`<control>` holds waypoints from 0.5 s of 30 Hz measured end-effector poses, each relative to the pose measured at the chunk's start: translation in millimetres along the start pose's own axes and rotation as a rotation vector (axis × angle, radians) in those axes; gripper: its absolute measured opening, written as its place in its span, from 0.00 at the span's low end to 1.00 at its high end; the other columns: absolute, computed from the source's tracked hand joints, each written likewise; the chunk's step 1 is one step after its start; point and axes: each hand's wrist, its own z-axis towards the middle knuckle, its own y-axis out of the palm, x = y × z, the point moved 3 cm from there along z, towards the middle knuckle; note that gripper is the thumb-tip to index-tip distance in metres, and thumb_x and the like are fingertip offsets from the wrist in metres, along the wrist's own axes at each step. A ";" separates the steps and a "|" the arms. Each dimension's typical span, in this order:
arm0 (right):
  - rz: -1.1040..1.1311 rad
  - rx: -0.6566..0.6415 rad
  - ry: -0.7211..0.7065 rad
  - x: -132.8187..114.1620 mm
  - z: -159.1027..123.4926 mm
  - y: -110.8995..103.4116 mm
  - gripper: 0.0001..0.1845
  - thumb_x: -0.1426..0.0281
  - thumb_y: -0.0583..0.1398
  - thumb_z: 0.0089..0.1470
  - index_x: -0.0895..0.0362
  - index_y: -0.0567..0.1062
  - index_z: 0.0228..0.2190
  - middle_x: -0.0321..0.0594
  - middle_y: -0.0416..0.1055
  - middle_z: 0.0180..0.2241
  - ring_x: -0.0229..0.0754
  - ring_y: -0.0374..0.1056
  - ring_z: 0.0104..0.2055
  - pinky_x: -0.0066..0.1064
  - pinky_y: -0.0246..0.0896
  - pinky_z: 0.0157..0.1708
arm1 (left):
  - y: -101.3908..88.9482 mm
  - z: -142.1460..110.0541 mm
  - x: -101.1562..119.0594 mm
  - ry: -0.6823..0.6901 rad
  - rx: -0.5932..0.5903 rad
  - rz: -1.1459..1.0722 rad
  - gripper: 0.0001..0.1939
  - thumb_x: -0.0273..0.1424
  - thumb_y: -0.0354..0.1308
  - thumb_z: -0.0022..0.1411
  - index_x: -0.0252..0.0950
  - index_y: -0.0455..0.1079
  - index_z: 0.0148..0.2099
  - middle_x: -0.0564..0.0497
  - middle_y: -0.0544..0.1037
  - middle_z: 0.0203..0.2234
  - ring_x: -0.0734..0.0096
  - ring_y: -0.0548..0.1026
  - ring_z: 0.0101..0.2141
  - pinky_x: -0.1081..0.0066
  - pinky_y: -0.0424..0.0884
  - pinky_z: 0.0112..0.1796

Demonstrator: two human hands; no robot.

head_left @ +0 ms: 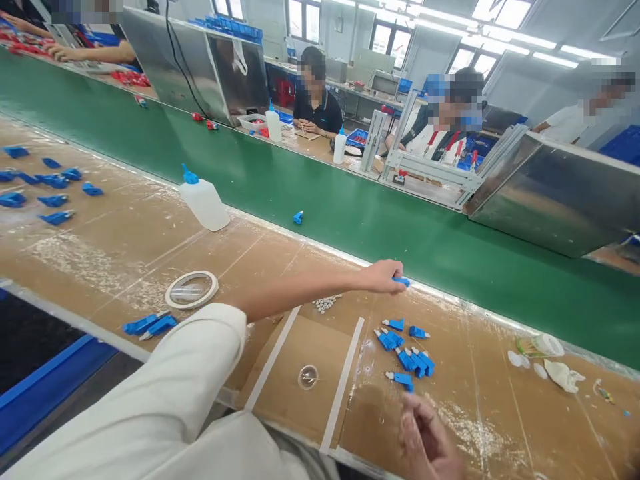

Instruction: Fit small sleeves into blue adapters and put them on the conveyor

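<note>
My left hand (383, 276) reaches across to the far edge of the table, next to the green belt. Its fingers are closed around a small blue plastic part (401, 282), which is mostly covered by them. Low in the view is my right hand (431, 440), slightly blurred, its fingers loosely curled and nothing visible between them. Just beyond it lies a group of blue plastic parts (415, 361) with pale tips. To the left of these, a small clear round dish (308, 377) with a thin stick in it stands on a cardboard sheet (285, 360) marked with white tape strips.
A green conveyor belt (350, 220) runs behind the table, carrying one blue part (299, 217). Leftward are a white squeeze bottle (205, 203), a tape roll (192, 290) and more blue parts (53, 181). Small grey pieces (327, 304) lie beneath my left forearm. Several people sit opposite.
</note>
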 end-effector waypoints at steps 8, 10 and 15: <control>0.214 -0.309 -0.065 -35.7 31.6 82.7 0.24 0.54 0.69 0.52 0.56 0.79 0.45 0.44 0.76 0.36 0.38 0.68 0.30 0.28 0.67 0.26 | 9.0 -151.4 0.8 0.556 0.097 0.139 0.05 0.32 0.54 0.67 0.36 0.63 0.39 0.48 0.72 0.34 0.69 0.70 0.34 0.71 0.64 0.35; 0.240 -0.307 -0.073 -37.8 27.5 94.8 0.23 0.54 0.69 0.51 0.56 0.79 0.42 0.41 0.75 0.32 0.36 0.65 0.26 0.27 0.64 0.24 | 8.4 -163.1 -3.4 0.567 0.126 0.198 0.04 0.30 0.52 0.68 0.35 0.63 0.39 0.46 0.71 0.35 0.68 0.70 0.35 0.70 0.65 0.36; 0.188 -0.286 -0.080 -35.5 19.6 103.5 0.20 0.54 0.68 0.52 0.56 0.79 0.40 0.40 0.74 0.31 0.37 0.65 0.26 0.28 0.62 0.25 | 1.0 -179.7 -14.6 0.515 0.102 0.046 0.09 0.36 0.57 0.67 0.34 0.65 0.40 0.44 0.72 0.38 0.66 0.71 0.38 0.69 0.68 0.40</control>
